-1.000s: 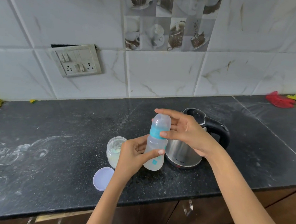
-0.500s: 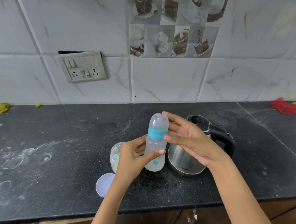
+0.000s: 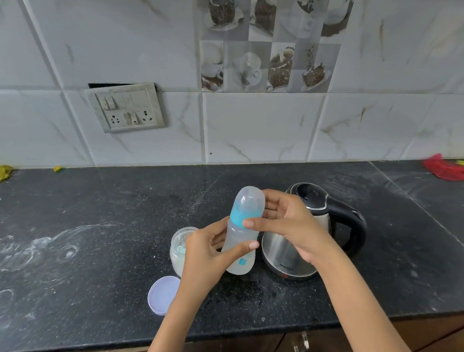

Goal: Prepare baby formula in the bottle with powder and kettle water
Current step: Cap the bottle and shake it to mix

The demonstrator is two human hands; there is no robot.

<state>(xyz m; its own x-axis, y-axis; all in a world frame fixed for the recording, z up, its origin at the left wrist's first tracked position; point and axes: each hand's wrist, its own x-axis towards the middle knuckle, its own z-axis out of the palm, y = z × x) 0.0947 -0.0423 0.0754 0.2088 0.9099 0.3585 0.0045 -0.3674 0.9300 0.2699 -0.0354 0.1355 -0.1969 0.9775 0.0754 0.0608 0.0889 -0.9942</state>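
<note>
The kettle (image 3: 288,251) bears small lettering, possibly "MILTON".

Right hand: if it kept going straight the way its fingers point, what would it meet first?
The right hand points left; its fingers already touch the bottle's cap and blue collar, so that comes first.

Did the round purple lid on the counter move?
No. The lid lies in the same spot just in front of the powder jar; only the camera shifted.

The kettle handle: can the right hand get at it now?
Probably not at once. The right hand grips the bottle at its blue collar. The kettle handle is just behind it, unobstructed, so it could after letting go.
</note>
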